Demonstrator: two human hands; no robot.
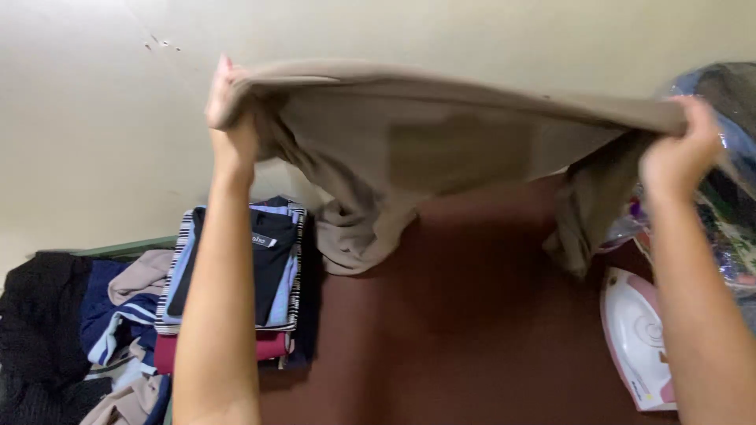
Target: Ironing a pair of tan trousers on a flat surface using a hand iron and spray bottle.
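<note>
A beige garment (441,142) is stretched out in the air above a dark red-brown surface (465,330). My left hand (228,102) grips its left edge, raised high. My right hand (677,149) grips its right edge at about the same height. Loose parts of the garment hang down in the middle and at the right, and the lowest fold touches the surface near the clothes stack.
A stack of folded clothes (268,275) lies at the left of the surface, a loose heap of dark and striped clothes (71,330) beside it. A pink and white iron (638,338) rests at the right. A clear plastic bag (732,197) sits behind it. A cream wall (94,118) rises behind.
</note>
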